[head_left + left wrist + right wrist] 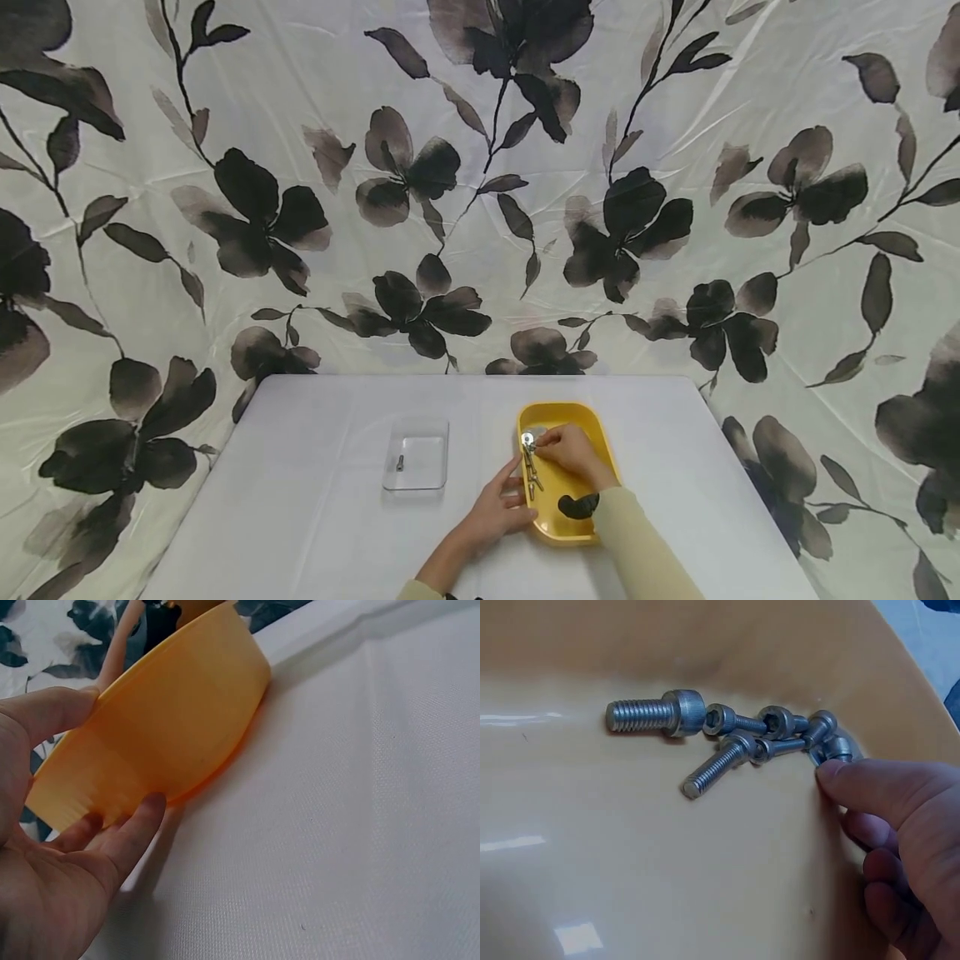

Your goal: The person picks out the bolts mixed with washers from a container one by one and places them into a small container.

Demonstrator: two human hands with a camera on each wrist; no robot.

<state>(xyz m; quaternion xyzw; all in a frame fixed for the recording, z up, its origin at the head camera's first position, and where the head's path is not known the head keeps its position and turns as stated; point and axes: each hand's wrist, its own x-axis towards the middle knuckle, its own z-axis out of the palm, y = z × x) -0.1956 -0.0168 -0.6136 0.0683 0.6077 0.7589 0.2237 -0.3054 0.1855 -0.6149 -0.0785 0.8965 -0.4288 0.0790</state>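
Observation:
A yellow tray (558, 533) holds several socket-head screws (720, 765) bunched along its left wall. My left hand (497, 508) holds the tray's left side. In the left wrist view, its thumb (64, 712) lies at the rim and its fingertips touch low on the outer wall. Inside the tray, the right hand (573, 454) reaches to the far left corner. Its thumb tip (831, 772) is right at a screw (838, 748) beside a flat round washer, the other fingers bent below. The index fingertip is hidden, so I cannot tell whether it pinches the screw.
A clear plastic box (427, 467) with one small screw (400, 463) in it stands left of the tray. Both are on a white table (315, 500). A floral cloth (465, 250) hangs behind the table's far edge.

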